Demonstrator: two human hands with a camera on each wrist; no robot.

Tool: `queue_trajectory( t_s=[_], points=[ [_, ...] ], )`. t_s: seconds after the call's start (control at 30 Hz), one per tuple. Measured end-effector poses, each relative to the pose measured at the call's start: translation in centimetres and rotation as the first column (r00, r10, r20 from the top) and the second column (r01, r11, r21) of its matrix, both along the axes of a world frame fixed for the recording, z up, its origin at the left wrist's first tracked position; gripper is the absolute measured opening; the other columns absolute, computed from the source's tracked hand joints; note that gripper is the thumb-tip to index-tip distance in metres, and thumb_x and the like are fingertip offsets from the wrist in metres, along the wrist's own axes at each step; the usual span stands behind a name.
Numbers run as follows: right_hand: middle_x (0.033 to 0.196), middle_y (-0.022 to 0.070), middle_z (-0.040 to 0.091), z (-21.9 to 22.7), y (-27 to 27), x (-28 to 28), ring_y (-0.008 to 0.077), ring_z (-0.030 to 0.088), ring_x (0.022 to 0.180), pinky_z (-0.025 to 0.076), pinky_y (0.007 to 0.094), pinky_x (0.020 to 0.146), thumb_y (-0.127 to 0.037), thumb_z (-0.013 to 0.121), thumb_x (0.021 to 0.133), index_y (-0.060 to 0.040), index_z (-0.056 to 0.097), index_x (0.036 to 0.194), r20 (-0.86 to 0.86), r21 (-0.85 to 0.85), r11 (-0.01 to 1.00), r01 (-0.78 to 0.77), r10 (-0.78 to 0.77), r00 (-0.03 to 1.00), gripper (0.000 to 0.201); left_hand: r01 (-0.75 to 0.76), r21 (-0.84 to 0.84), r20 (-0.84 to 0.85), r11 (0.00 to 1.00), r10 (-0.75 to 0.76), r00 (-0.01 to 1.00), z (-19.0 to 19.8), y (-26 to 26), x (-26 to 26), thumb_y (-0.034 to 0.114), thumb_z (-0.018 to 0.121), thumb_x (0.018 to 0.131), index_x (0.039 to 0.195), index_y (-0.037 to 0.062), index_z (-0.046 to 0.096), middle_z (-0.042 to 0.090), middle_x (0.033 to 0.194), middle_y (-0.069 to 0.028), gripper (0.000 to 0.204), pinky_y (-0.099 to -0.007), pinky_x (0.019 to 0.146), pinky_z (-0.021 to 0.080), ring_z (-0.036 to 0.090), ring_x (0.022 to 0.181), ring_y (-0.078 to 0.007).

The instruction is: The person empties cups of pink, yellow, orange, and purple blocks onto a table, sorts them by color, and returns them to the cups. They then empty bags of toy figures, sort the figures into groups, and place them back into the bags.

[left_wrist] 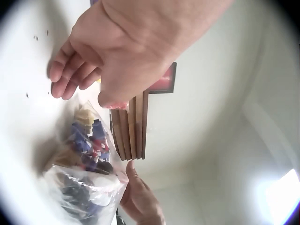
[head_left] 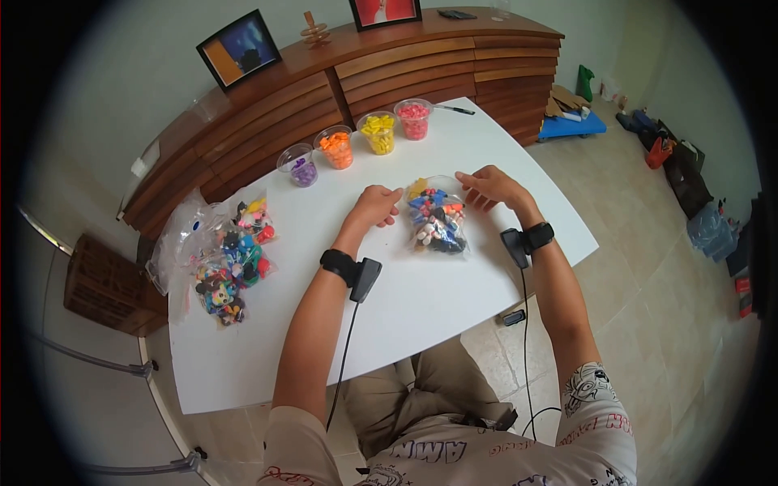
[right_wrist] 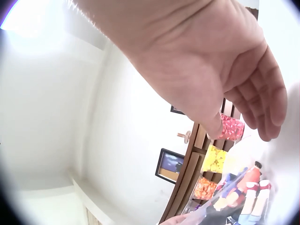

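Fingers of the left hand (head_left: 375, 207) and right hand (head_left: 496, 189) are relaxed, unclenched. On the white table (head_left: 405, 300), the clear bag (head_left: 438, 217) lies between both hands, just beside their fingertips; right-hand contact cannot be determined. Inside: small multicoloured figures (right_wrist: 247, 180).

Bag (head_left: 438, 223) on table (head_left: 308, 223), cups (head_left: 378, 136) behind

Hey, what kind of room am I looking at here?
Probably a room in a home: there's a long wooden cabinet against the wall, a framed picture standing on it, and a white table in front.
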State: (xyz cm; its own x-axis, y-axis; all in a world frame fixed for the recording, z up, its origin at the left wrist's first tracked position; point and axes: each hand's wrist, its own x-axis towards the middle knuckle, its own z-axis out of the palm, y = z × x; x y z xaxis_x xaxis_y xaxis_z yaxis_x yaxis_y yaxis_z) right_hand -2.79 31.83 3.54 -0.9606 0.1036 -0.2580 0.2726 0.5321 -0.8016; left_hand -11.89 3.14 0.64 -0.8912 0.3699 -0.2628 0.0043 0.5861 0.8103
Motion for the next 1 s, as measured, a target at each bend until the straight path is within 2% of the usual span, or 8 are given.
queue_trajectory(
  t_s=[0.07, 0.27, 0.37, 0.47, 0.6, 0.73, 0.97, 1.0],
  points=[
    [0.085, 0.0100, 0.075, -0.2, -0.3, -0.6, 0.0185, 0.071, 0.069, 0.060, 0.0331, 0.065, -0.059, 0.067, 0.098, 0.0001, 0.076, 0.099, 0.046, 0.024, 0.999, -0.043, 0.042, 0.998, 0.060, -0.004, 0.038, 0.056, 0.999, 0.002, 0.998, 0.0, 1.1, -0.6, 0.044, 0.069, 0.099, 0.101, -0.0045, 0.073, 0.075, 0.085, -0.0107, 0.049, -0.0313, 0.054, 0.054, 0.067, 0.059, -0.0156],
    [0.077, 0.0020, 0.069, -2.6, 0.3, -1.7, 0.0128, 0.067, 0.067, 0.057, 0.0283, 0.066, -0.045, 0.070, 0.101, -0.0076, 0.069, 0.085, 0.002, -0.146, 0.982, -0.122, 0.124, 0.992, 0.041, 0.017, -0.053, 0.029, 0.998, -0.016, 0.999, -0.9, 2.4, -1.6, 0.030, 0.074, 0.092, 0.098, -0.0007, 0.073, 0.074, 0.079, -0.0078, 0.031, -0.0285, 0.051, 0.051, 0.065, 0.056, -0.0140],
    [0.078, 0.0015, 0.069, -2.8, 0.3, -1.9, 0.0113, 0.067, 0.070, 0.056, 0.0273, 0.066, -0.040, 0.070, 0.102, -0.0099, 0.065, 0.082, -0.026, -0.188, 0.973, -0.134, 0.131, 0.991, 0.036, -0.001, 0.026, 0.033, 1.000, 0.000, 0.999, -1.1, 2.4, -1.8, 0.022, 0.073, 0.090, 0.097, 0.0010, 0.072, 0.074, 0.082, -0.0081, 0.023, -0.0290, 0.052, 0.051, 0.065, 0.054, -0.0145],
    [0.081, 0.0019, 0.070, -3.0, 0.1, -2.1, 0.0111, 0.067, 0.073, 0.056, 0.0269, 0.068, -0.037, 0.070, 0.102, -0.0082, 0.068, 0.088, -0.132, -0.230, 0.959, -0.166, 0.138, 0.982, 0.032, -0.039, 0.093, 0.010, 0.995, 0.038, 0.999, -1.0, 2.7, -1.7, 0.019, 0.069, 0.098, 0.101, 0.0011, 0.071, 0.072, 0.085, -0.0068, 0.018, -0.0273, 0.054, 0.052, 0.065, 0.061, -0.0130],
    [0.081, 0.0035, 0.071, -1.5, -0.3, -1.3, 0.0117, 0.067, 0.073, 0.057, 0.0277, 0.069, -0.034, 0.072, 0.101, -0.0055, 0.069, 0.087, -0.192, -0.226, 0.962, -0.154, 0.111, 0.975, 0.032, -0.054, 0.325, 0.002, 0.944, 0.056, 0.998, -0.6, 2.7, -1.3, 0.016, 0.065, 0.102, 0.104, 0.0017, 0.069, 0.073, 0.090, -0.0060, 0.015, -0.0267, 0.064, 0.057, 0.071, 0.075, -0.0138],
    [0.084, 0.0051, 0.074, -0.4, -0.3, -0.8, 0.0139, 0.069, 0.075, 0.058, 0.0295, 0.069, -0.036, 0.070, 0.101, -0.0026, 0.071, 0.092, -0.232, -0.161, 0.975, -0.156, 0.116, 0.966, 0.035, -0.047, 0.484, 0.045, 0.874, 0.029, 0.999, 0.2, 2.7, -0.7, 0.015, 0.062, 0.105, 0.109, 0.0024, 0.066, 0.074, 0.096, -0.0062, 0.013, -0.0267, 0.071, 0.058, 0.072, 0.085, -0.0138],
    [0.086, 0.0087, 0.076, 0.3, -0.2, -5.4, 0.0184, 0.071, 0.073, 0.057, 0.0333, 0.064, -0.048, 0.064, 0.102, 0.0032, 0.076, 0.100, -0.331, 0.098, 0.995, 0.004, 0.029, 0.943, 0.052, 0.074, 0.408, -0.047, 0.910, -0.060, 0.997, -0.7, 2.3, -0.4, 0.015, 0.063, 0.105, 0.111, 0.0016, 0.064, 0.076, 0.102, -0.0090, 0.015, -0.0269, 0.075, 0.059, 0.072, 0.087, -0.0133],
    [0.089, 0.0102, 0.077, 0.3, -0.6, -6.5, 0.0202, 0.072, 0.075, 0.059, 0.0332, 0.068, -0.048, 0.065, 0.101, 0.0039, 0.077, 0.104, -0.269, 0.082, 0.996, -0.019, 0.040, 0.962, 0.054, 0.051, 0.428, -0.022, 0.902, -0.046, 0.999, -0.6, 2.3, -0.3, 0.015, 0.063, 0.105, 0.111, 0.0013, 0.064, 0.076, 0.103, -0.0098, 0.015, -0.0268, 0.075, 0.059, 0.072, 0.086, -0.0134]
  ],
)
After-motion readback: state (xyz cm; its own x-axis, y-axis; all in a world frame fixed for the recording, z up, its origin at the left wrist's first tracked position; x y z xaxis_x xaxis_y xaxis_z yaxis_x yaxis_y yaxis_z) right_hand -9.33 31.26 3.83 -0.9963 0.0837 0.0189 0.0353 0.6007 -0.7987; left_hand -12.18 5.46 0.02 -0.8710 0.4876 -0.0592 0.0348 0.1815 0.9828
